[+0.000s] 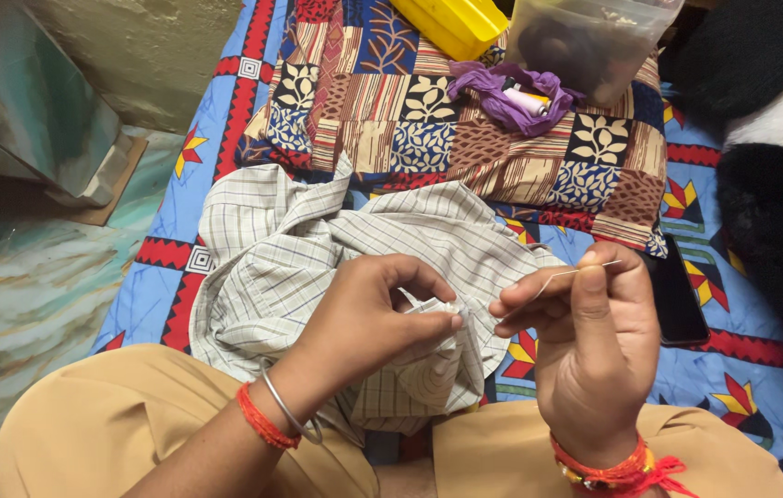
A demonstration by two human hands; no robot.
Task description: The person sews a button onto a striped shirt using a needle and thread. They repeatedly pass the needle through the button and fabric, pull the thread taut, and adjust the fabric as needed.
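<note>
The checked shirt (pixel 317 249) lies crumpled across the person's lap and onto the near part of the bed (pixel 147 304), which is covered by a blue sheet with red zigzag bands and star shapes. The cloth is pale grey-cream with thin darker lines forming a grid, and it is bunched into loose folds; one fold is gathered up between the hands.

The left hand (pixel 368 318) is clenched on that gathered fold, thumb and fingertips pinching a small pale patch of the fabric at its tip. A metal bangle (pixel 285 410) and a red thread band sit on that wrist.

The right hand (pixel 585 341) is raised just beside the fold, thumb and forefinger pinched on a thin needle (pixel 594 267) whose shaft points toward the bed's far right. A fine pale thread (pixel 525 302) runs from it down to the pinched fabric. Red threads circle this wrist too.

Toward the bed's far edge lies a patchwork pillow (pixel 465 129) with leaf prints and stripes. On it rest a purple cloth (pixel 502 97) wrapped around a pale spool, a yellow container (pixel 451 23) and a clear plastic tub (pixel 594 41). A dark phone (pixel 677 295) lies on the sheet near the right edge.
</note>
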